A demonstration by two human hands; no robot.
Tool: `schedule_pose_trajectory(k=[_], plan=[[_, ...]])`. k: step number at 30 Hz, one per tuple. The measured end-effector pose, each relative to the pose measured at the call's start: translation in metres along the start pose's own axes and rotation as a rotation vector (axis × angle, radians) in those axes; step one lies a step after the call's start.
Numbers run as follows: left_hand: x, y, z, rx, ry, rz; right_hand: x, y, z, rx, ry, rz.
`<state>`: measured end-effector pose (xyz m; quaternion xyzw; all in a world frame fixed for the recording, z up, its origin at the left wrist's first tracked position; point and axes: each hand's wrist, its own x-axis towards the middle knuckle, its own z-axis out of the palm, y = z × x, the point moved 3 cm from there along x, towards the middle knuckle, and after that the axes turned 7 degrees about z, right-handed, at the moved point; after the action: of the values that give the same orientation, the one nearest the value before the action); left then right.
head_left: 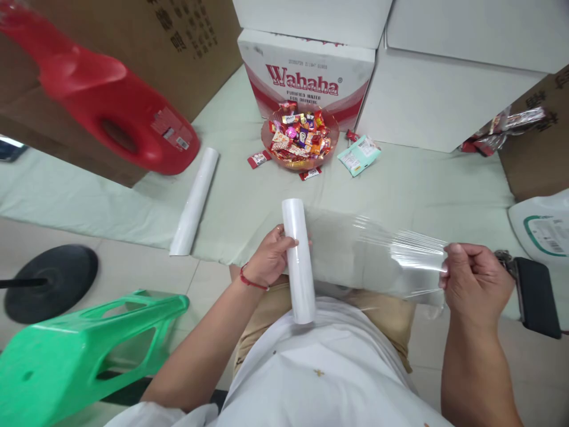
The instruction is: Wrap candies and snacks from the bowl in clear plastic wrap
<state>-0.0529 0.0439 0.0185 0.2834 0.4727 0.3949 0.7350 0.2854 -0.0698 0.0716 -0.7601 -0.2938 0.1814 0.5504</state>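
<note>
My left hand (272, 255) is wrapped round a white roll of clear plastic film (300, 267), thumb across its front. The roll stands nearly upright in the picture, its lower end over my shirt. From it a transparent sheet of film (373, 255) stretches out to the right, creased where it narrows. At the far end my right hand (473, 279) pinches the sheet's edge between thumb and fingers. A second white roll (195, 201) lies on the cloth-covered table (240, 196), left of my left hand.
A glass bowl (300, 165) of wrapped candies stands before a Wahaba-style water carton labelled Wahaha (306, 77). Beside it lies a mint-green packet (359, 155). A red jug (120, 112) is at left, a green stool (53, 362) below, a black phone (537, 296) and white jug (544, 228) at right.
</note>
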Motion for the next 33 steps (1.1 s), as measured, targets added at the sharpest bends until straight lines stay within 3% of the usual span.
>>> schedule_pose_trajectory(k=[3, 7, 13, 20, 25, 28, 32, 33], plan=[[-0.002, -0.002, 0.001, -0.052, 0.032, -0.009, 0.0, 0.003, -0.001, -0.005, -0.003, 0.01], [0.003, -0.005, 0.005, 0.112, 0.089, 0.085, -0.001, -0.001, -0.002, 0.005, 0.011, -0.003], [0.004, 0.008, 0.001, 0.15, 0.111, 0.099, 0.0, 0.002, -0.013, -0.045, 0.059, 0.005], [-0.003, 0.019, 0.001, 0.052, -0.023, 0.088, 0.003, 0.013, -0.021, 0.041, 0.045, 0.036], [-0.003, 0.024, 0.007, 0.112, -0.024, 0.117, 0.005, 0.02, -0.027, 0.09, 0.038, 0.069], [-0.007, 0.037, 0.012, 0.133, -0.05, 0.139, 0.007, 0.037, -0.038, 0.03, -0.127, 0.174], [-0.022, 0.06, 0.016, 0.313, -0.119, 0.235, 0.015, 0.063, -0.063, -0.224, -0.609, 0.289], [-0.026, 0.066, 0.018, 0.38, -0.148, 0.275, 0.021, 0.065, -0.071, -0.297, -0.653, 0.273]])
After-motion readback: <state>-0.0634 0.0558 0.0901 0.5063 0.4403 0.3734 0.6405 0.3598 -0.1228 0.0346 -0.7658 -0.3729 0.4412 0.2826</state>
